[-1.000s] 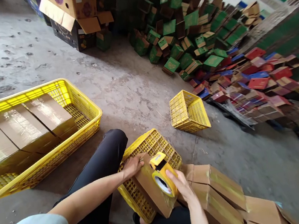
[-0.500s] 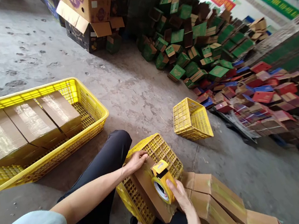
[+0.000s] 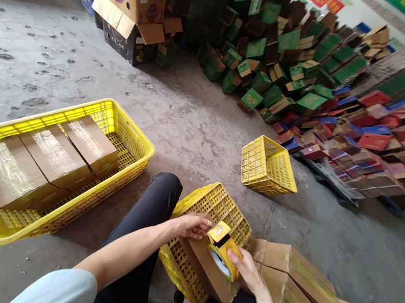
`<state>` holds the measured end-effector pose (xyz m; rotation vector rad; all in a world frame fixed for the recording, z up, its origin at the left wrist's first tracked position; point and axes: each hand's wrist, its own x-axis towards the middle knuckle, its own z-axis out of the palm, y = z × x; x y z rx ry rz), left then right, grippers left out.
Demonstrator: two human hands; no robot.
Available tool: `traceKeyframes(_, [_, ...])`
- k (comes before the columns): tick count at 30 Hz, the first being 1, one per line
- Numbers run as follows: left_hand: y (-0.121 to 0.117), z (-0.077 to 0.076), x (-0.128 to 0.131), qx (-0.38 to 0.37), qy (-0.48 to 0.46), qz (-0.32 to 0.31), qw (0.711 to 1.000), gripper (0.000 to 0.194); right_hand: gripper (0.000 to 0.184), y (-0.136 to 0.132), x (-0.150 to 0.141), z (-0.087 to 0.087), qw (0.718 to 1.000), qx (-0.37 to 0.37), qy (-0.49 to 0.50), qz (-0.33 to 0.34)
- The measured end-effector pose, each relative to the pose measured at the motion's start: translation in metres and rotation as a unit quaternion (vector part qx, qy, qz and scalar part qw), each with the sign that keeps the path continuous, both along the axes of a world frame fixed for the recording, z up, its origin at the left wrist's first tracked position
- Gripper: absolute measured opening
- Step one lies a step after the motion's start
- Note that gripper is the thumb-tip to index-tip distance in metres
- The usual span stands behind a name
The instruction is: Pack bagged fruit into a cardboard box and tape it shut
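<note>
A cardboard box (image 3: 208, 264) lies on an upturned yellow crate (image 3: 231, 208) between my legs. My right hand (image 3: 249, 270) is wrapped around a yellow tape dispenser (image 3: 223, 254), which sits over the box's top face. The roll's pale core faces me. My left hand (image 3: 194, 225) is at the far end of the box, just beside the dispenser's front. Its fingers are loosely bent and slightly apart, with nothing visible in them. Whether the fingertips touch the box is hard to see. Taped cardboard boxes (image 3: 282, 283) stand close by my right wrist.
On the left, a long yellow basket (image 3: 137, 157) holds three taped boxes (image 3: 53, 153). A smaller yellow basket (image 3: 265, 167) lies tipped on the floor ahead. Piles of green boxes (image 3: 261, 85) and red boxes (image 3: 375, 140) spread to the right. Large open cartons (image 3: 139, 7) are stacked at the back.
My left hand has risen slightly from the box's edge and shifted right, its fingers now bent. The dispenser stays over the box in my right hand. The view has swung a little left.
</note>
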<state>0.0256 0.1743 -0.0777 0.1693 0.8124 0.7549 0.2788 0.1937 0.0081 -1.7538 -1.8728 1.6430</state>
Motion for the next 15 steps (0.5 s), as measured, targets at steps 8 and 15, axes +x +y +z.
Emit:
traceKeyframes(8, [-0.0006,0.0041,-0.0011,0.036,0.055,0.024,0.998,0.015,0.077,0.0063,0.0067,-0.0066,0.999,-0.021,0.008,0.034])
traceKeyframes(15, [0.0004,0.0043,-0.0064,0.066,0.099,0.041,0.992,0.019,0.073,0.007,-0.0029,0.0009,0.998,-0.024,-0.001,0.06])
